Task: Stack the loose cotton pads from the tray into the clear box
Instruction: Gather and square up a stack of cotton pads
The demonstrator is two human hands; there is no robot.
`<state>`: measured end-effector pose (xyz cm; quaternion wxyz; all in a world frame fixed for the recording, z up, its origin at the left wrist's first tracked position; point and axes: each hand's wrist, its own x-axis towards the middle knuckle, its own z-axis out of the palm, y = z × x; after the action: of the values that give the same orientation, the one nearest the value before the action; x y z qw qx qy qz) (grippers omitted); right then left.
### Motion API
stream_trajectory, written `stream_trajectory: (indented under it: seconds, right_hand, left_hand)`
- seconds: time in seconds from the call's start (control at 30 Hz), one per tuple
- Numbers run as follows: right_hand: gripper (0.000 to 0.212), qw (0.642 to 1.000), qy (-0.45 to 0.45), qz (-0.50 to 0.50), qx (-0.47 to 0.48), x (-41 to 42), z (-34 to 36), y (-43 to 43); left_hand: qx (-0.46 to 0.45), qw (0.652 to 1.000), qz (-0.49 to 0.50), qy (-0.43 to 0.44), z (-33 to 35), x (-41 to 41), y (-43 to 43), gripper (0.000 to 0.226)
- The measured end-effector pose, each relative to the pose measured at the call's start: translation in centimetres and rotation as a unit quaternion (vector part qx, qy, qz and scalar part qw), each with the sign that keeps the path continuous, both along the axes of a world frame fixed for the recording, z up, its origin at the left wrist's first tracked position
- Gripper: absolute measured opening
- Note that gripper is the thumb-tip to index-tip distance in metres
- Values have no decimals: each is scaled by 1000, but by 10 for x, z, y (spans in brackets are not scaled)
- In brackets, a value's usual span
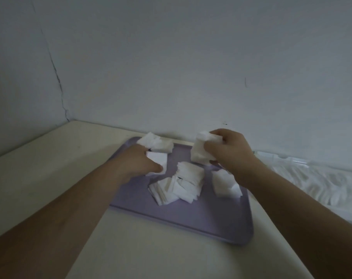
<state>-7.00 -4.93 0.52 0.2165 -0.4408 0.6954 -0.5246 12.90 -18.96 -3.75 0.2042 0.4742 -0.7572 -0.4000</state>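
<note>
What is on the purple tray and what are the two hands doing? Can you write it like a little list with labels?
tray: purple tray on a pale table
loose pads: white cotton pads in the middle, more at the far left corner
left hand: gripping some pads on the tray
right hand: holding a stack of pads above the tray
clear box: cannot be made out

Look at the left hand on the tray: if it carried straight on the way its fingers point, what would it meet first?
Probably the loose heap of cotton pads at the tray's far edge, just beyond the left hand and the pads in its grip; the wall lies behind. Depth is uncertain.
</note>
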Motion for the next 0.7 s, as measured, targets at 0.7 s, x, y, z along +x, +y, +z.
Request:
stream_trajectory:
  seconds: [0.7]
  right_hand:
    - [34, 996, 56, -41, -62, 2, -66, 113]
  left_hand:
    - [165, 936, -197, 241, -12, -28, 119, 37]
